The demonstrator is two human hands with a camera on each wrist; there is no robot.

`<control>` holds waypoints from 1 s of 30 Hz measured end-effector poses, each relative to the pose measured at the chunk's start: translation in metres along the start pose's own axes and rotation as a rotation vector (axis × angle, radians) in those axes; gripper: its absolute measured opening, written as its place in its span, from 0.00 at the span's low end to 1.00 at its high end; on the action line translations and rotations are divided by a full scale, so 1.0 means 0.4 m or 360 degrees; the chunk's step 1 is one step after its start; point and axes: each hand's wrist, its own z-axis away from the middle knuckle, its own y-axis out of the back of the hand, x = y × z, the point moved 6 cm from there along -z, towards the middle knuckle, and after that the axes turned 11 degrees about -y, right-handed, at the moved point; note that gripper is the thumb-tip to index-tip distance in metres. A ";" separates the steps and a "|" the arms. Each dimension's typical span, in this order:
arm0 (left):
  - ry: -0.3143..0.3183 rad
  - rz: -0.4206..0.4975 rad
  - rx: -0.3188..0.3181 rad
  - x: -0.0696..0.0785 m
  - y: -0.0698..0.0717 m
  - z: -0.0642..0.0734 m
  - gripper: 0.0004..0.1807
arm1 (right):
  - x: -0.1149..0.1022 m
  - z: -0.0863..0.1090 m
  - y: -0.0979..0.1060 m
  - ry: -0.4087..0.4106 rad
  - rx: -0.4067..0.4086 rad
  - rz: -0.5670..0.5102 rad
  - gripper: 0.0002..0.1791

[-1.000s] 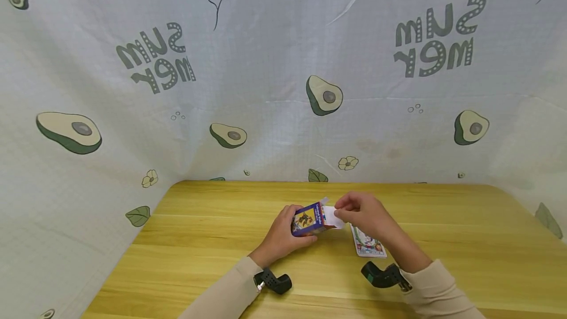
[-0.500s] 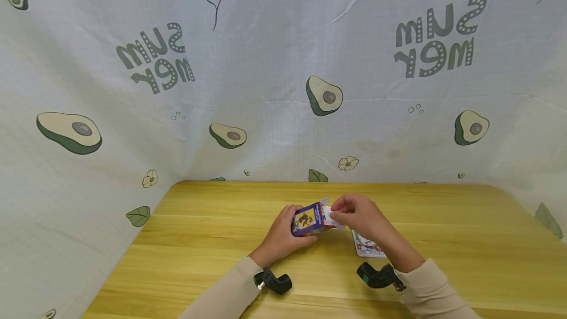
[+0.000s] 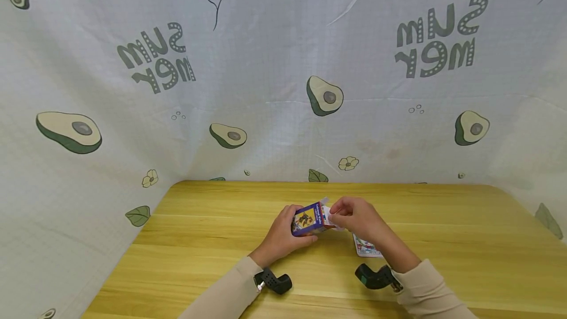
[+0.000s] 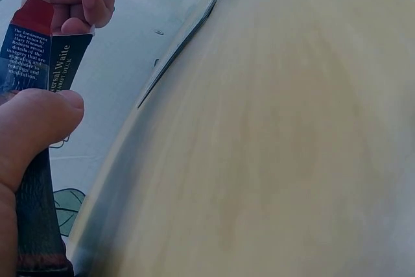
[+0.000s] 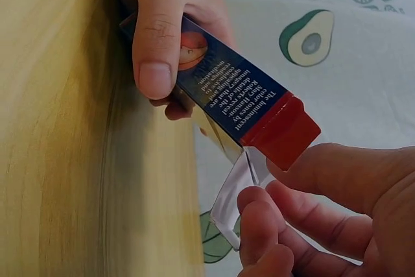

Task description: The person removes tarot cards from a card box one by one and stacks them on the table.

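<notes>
My left hand (image 3: 283,235) grips a purple-blue tarot card box (image 3: 306,219) above the table, its mouth facing right with the flaps up. In the right wrist view the box's dark side (image 5: 227,89) carries print, with a red side flap (image 5: 285,134) and a bent white lid (image 5: 237,189). At the mouth my right hand (image 3: 361,218) pinches a white slip (image 3: 327,211), most of it hidden by the fingers and box. A tarot card (image 3: 366,248) lies face up on the table below the right hand, partly covered by it.
The wooden table (image 3: 212,240) has rounded far corners. Behind it hangs a pale curtain (image 3: 274,63) printed with avocados and lettering. Black wrist cameras (image 3: 276,282) sit on both wrists.
My right hand has moved slightly left and down toward the box mouth, and less of the white slip shows. More of the tarot card is covered. The left hand and box stay still.
</notes>
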 end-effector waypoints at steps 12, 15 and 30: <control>-0.0019 0.0013 0.0004 -0.002 0.000 0.001 0.37 | 0.007 -0.006 -0.016 -0.0014 -0.0009 -0.0025 0.09; -0.0025 0.0008 0.0005 -0.003 0.000 0.001 0.36 | 0.009 -0.008 -0.020 -0.0019 -0.0002 -0.0029 0.10; -0.0020 0.0006 0.0001 -0.001 0.000 0.003 0.37 | 0.013 -0.009 -0.024 -0.0036 -0.0027 -0.0028 0.09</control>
